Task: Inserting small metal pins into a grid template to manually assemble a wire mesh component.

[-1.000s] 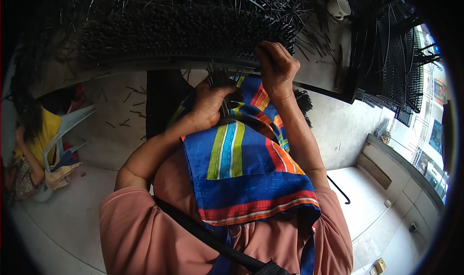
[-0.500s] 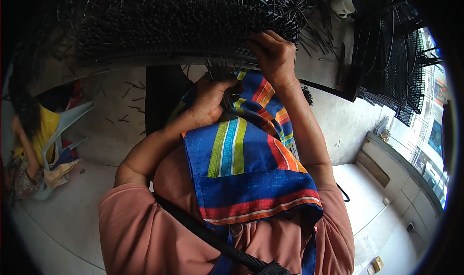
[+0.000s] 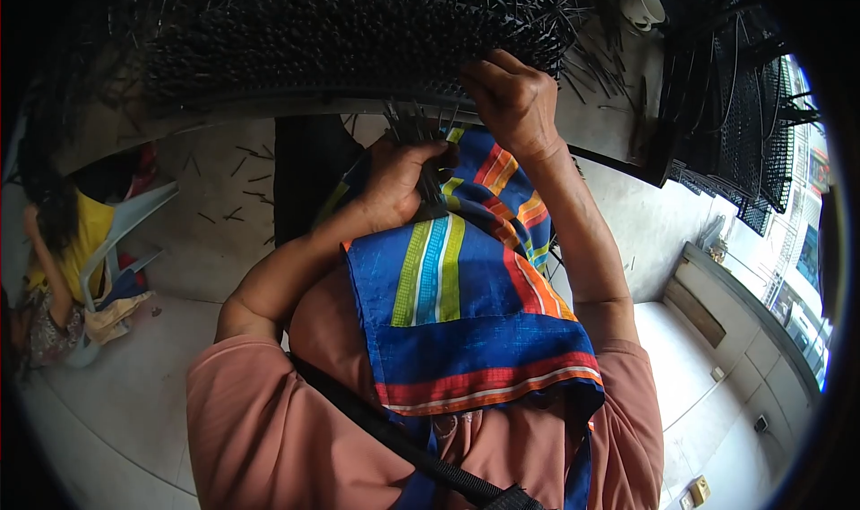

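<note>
My left hand [image 3: 399, 177] is closed around a bundle of thin dark strips [image 3: 410, 125], their ends fanning out above the fist. It is held over my lap, just short of the work table's front edge. Along that edge lies a long black panel [image 3: 349, 49], bristling with many short upright pieces. Over the panel's right end, my right hand [image 3: 515, 98] has its fingers pinched together. Its fingertips are turned away and dark, so what they grip, if anything, cannot be made out. A blue striped apron [image 3: 475, 331] covers my front and lap.
Loose dark strips [image 3: 596, 62] are scattered on the table to the right, near a white cup [image 3: 642, 8]. Black mesh racks [image 3: 739, 125] stand at the far right. Another person in yellow [image 3: 85, 241] sits at the left by a pale chair [image 3: 134, 214]. Dark scraps lie on the floor.
The whole scene has shifted slightly to the right in view. Both hands keep nearly the same pose, the left still around its bundle and the right still pinched at the panel.
</note>
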A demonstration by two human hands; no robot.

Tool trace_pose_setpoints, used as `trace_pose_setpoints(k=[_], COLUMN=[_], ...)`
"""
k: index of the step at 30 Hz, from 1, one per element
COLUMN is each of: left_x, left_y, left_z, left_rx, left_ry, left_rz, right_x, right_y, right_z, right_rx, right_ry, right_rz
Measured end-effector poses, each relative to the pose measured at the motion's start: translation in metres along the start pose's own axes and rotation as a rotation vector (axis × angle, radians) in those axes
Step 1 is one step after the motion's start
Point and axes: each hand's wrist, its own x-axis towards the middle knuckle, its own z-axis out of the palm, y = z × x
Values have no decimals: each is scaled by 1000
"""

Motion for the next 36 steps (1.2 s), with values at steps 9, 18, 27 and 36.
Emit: trace_pose_setpoints(k=[9,18,27,36], left_x=[0,-11,-2,-11], left_y=[2,5,0,-1], left_z=[-2,18,10,7], left_rx=[-4,102,145,411], left_ry=[-61,-183,-35,-154], left_rz=[-12,38,57,-32], right_x=[-8,-36,-33,-35], right_y=[8,-8,-3,23], right_z=[4,-3,-12,4], right_rx=[-22,823,1014,606], right_ry=[46,-198,258,409], right_rz=[145,712,795,320])
